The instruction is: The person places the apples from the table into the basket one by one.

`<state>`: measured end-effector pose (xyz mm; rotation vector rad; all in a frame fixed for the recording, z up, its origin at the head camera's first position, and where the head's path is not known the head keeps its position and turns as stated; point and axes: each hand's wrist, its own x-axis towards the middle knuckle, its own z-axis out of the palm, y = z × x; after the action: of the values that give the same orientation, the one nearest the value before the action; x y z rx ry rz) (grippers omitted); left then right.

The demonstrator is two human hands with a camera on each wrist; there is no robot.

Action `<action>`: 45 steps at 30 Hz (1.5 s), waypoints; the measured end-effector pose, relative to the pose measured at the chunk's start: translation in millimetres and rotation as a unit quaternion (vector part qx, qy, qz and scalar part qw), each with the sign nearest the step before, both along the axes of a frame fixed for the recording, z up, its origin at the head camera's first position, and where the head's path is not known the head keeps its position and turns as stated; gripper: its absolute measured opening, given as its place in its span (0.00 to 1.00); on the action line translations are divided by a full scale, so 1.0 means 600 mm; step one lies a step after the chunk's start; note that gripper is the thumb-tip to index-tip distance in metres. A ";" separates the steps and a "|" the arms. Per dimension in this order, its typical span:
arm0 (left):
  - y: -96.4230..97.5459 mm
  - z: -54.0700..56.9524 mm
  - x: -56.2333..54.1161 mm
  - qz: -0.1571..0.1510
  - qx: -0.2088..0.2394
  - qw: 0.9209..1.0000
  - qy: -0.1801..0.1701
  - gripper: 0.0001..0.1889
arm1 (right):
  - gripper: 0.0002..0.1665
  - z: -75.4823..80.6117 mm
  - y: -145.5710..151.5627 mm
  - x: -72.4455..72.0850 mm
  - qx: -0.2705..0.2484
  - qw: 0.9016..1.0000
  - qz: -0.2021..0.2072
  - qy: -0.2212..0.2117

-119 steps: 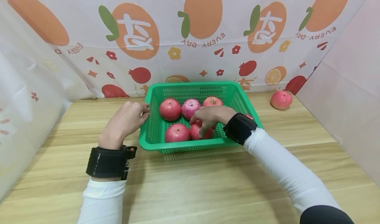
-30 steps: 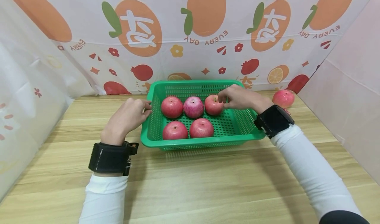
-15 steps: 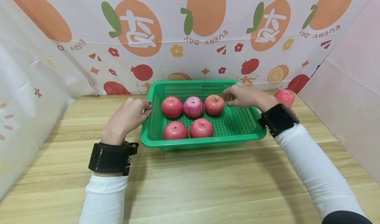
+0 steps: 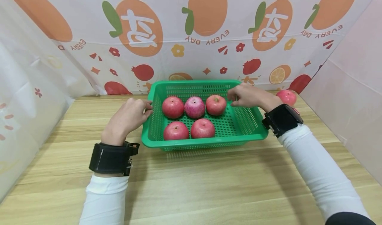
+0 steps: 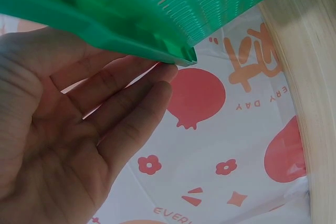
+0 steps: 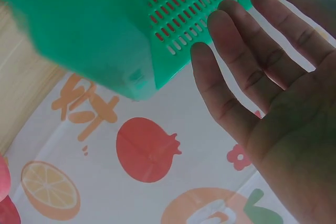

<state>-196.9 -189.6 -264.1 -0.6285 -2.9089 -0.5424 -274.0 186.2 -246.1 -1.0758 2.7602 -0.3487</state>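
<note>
A green slotted basket [image 4: 198, 143] holds several red apples in two rows. In its back row are a red apple [image 4: 173, 107], a purplish apple [image 4: 195, 107] and a stemmed apple [image 4: 216, 104]. The front row has an apple at left [image 4: 176, 131] and one at right [image 4: 203, 128]. My left hand [image 4: 131, 117] touches the basket's left rim; in the left wrist view its extended fingers are partly covered by the rim. Relaxed and holding nothing, my right hand [image 4: 246, 95] hovers over the back right corner, just right of the stemmed apple.
Another apple [image 4: 287, 97] sits on the wooden table [image 4: 197, 185] at the back right, partly behind the right wrist. A fruit-print cloth [image 4: 206, 57] hangs just behind the basket, and pale cloth sides [image 4: 352, 85] border the table.
Four seconds ago my right hand held the front right apple. It then touched the stemmed apple and has since drawn off rightward. My left hand has stayed at the rim.
</note>
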 end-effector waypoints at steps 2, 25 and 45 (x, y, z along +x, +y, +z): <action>0.000 0.000 0.000 0.000 0.001 1.000 0.000 0.10 | 0.07 -0.001 0.003 0.000 0.002 1.000 -0.003 -0.001; -0.001 0.001 -0.002 0.000 0.001 1.000 0.001 0.10 | 0.07 -0.002 0.030 -0.005 0.003 0.999 -0.031 -0.013; -0.001 0.000 -0.002 0.000 0.003 1.000 -0.001 0.10 | 0.07 0.008 0.061 -0.003 -0.019 0.999 -0.042 0.009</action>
<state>-197.9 -190.0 -264.1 -0.6281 -2.9079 -0.5503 -275.5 222.6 -241.5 -0.9782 2.8308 -0.4050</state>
